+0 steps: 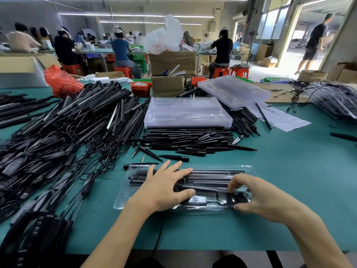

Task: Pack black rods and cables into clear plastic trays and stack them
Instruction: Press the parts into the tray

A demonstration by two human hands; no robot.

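Fingers [234,185] of the right hand [264,198] curl around a black cable part [234,199], pinching it in the near right compartment of a clear tray [123,198]. The left hand [164,187] lies flat and spread on black rods [208,178] seated lengthwise in that tray. The tray sits on a green table [289,171], near its front edge. Beyond it lie loose black spikes [193,140], then a stack of empty clear trays [185,113]. To the left, a large tangle of rods and cables [67,132] is heaped up. Another tray stack [233,89] leans farther back on the right.
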